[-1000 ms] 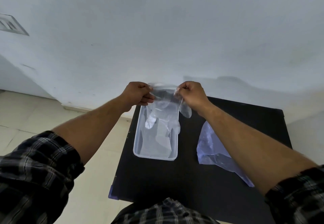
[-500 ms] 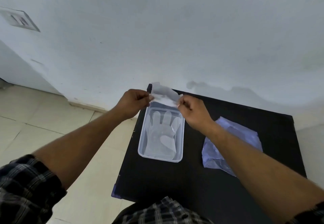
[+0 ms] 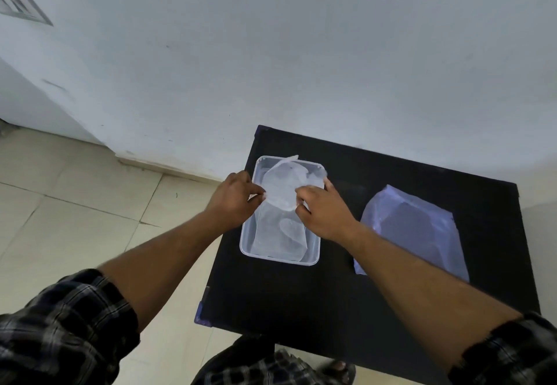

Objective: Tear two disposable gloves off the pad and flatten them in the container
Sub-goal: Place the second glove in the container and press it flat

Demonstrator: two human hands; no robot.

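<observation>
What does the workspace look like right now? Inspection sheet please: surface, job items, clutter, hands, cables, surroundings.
Surface: black table, against a white wall.
Job's things: clear container on the table's left part; one glove lying flat inside; second glove held over it; bluish glove pad to the right.
Clutter: nothing seen.
Hands: left hand and right hand each pinch an edge of the second glove.
Cables: nothing seen.
Surroundings: tiled floor, wall vent upper left.

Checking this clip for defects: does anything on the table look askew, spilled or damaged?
Mostly tidy. In the clear container, the glove pinched by the left hand and right hand is not flat yet: one edge pokes above the far rim. The bluish glove pad lies wrinkled on the table.
</observation>
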